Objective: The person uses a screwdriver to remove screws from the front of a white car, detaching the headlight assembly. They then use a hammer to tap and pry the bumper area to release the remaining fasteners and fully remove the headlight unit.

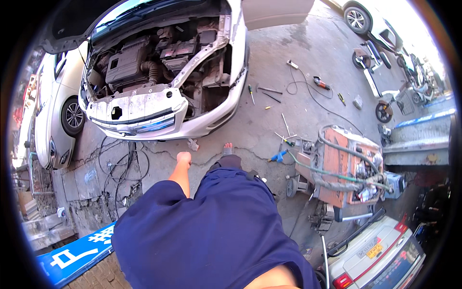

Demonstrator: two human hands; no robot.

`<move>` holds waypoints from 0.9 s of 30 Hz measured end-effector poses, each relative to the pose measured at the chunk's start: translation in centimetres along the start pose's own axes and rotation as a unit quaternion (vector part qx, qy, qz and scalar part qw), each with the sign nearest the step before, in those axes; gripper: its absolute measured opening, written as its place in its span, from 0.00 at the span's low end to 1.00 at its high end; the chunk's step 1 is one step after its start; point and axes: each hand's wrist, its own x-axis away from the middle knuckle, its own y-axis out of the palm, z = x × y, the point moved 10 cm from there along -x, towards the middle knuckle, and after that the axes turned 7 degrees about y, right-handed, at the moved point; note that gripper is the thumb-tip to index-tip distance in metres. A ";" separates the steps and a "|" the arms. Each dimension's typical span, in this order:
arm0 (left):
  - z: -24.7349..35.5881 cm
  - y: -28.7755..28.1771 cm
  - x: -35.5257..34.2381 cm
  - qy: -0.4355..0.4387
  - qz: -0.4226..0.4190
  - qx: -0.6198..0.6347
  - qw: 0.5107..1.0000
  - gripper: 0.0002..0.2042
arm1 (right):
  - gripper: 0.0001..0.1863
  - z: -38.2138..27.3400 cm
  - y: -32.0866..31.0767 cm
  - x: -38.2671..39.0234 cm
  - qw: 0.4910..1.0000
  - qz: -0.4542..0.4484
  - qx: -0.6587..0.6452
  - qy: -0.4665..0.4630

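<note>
While the person is standing on the cracked floor [269, 82], the head view is showing the left hand [183, 157] hanging beside the dark blue garment [211, 231]. Its fingers are curling loosely into a narrow grip that is holding nothing. The right hand is lying outside the picture; only a strip of forearm [274, 279] is showing at the lower edge.

Nearest ahead is the white car [159, 86], with its bonnet up, the bumper off and the engine [130, 62] lying bare. As a judgement, the stripping is looking done and the refitting is remaining. Loose tools [269, 96] are lying scattered on the floor to the right. An orange welder [344, 166] is standing near them.
</note>
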 end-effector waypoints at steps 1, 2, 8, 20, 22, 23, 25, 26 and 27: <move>4.0 -0.2 -0.3 0.133 0.016 -0.117 0.984 0.06 | 0.14 -1.4 1.5 0.4 1.000 -0.001 0.026 -0.006; 7.0 0.3 0.1 0.227 0.023 -0.241 0.943 0.08 | 0.14 -2.9 2.9 0.7 0.999 0.000 0.052 -0.012; 16.9 3.3 -5.3 0.146 -0.082 0.097 0.981 0.11 | 0.14 -13.6 11.3 3.4 0.954 0.019 0.280 -0.104; 8.7 1.0 -6.6 -0.123 -0.011 0.620 0.775 0.10 | 0.12 -35.4 30.9 -0.2 0.896 -0.078 0.414 -0.141; 5.9 -3.4 -4.9 -0.103 0.061 0.676 0.727 0.10 | 0.10 -37.0 34.7 -1.7 0.895 -0.084 0.419 -0.125; 4.5 -5.9 -3.6 -0.094 0.096 0.703 0.698 0.10 | 0.09 -37.4 36.9 -2.5 0.897 -0.096 0.418 -0.112; 1.9 -11.2 -0.2 -0.072 0.185 0.722 0.663 0.12 | 0.06 -37.9 41.1 -3.6 0.868 -0.133 0.472 -0.080; 1.2 -13.9 1.4 -0.054 0.228 0.708 0.666 0.14 | 0.05 -37.9 43.7 -4.1 0.860 -0.141 0.487 -0.057; 0.7 -15.6 3.0 -0.057 0.252 0.703 0.663 0.16 | 0.06 -38.6 46.5 -4.0 0.834 -0.159 0.518 -0.100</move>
